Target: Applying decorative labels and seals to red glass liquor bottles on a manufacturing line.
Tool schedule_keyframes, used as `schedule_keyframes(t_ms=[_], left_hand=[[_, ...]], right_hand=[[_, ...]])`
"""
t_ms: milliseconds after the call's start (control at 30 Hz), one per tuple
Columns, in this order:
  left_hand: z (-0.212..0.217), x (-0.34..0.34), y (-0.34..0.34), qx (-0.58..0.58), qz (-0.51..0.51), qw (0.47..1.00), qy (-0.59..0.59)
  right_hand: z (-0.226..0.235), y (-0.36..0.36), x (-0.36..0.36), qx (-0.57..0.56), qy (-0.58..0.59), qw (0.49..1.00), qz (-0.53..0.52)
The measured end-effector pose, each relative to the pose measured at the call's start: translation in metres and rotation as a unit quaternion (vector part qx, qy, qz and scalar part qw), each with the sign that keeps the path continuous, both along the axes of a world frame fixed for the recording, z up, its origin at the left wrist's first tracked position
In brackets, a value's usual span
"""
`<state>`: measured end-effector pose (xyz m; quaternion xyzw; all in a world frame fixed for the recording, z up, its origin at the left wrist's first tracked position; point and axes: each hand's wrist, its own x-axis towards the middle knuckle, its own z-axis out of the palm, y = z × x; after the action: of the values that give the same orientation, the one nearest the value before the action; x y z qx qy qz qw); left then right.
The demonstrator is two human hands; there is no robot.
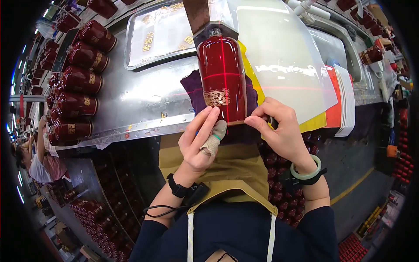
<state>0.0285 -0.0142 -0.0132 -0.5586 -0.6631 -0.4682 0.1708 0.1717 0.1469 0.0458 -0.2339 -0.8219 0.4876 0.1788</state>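
Observation:
A glossy dark red bottle [218, 65] lies on its side on a dark purple cloth [190, 85], its neck pointing away from me. Red laser lines cross its surface, and a gold emblem [217, 97] sits near its base. My left hand [198, 142] steadies the base end, with two fingertips at the emblem's lower edge. A fabric finger cover [214, 138] with a green band is on one digit, which touches the bottle near its base. At the base's right corner, my right hand [279, 129] is closed in a pinch. Something dark shows among its fingers; its kind is unclear.
A metal block [214, 17] stands at the bottle's neck. Beyond it to the left, a tray [131, 48] holds gold emblems. Several red bottles [80, 80] line the left. On the right lie a translucent sheet [279, 56], red and white sheets [342, 100], and a sink [360, 70].

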Motion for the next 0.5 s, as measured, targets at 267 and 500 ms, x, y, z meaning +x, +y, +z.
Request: schedule_keyframes(t_ms=[267, 500], left_hand=[[0.004, 0.001, 0.005, -0.026, 0.026, 0.997, 0.07], [0.015, -0.002, 0.015, 0.011, -0.019, 0.999, -0.035]], right_hand=[[-0.004, -0.001, -0.002, 0.009, 0.001, 1.0, -0.005], [-0.005, -0.004, -0.005, 0.016, 0.008, 1.0, -0.005]])
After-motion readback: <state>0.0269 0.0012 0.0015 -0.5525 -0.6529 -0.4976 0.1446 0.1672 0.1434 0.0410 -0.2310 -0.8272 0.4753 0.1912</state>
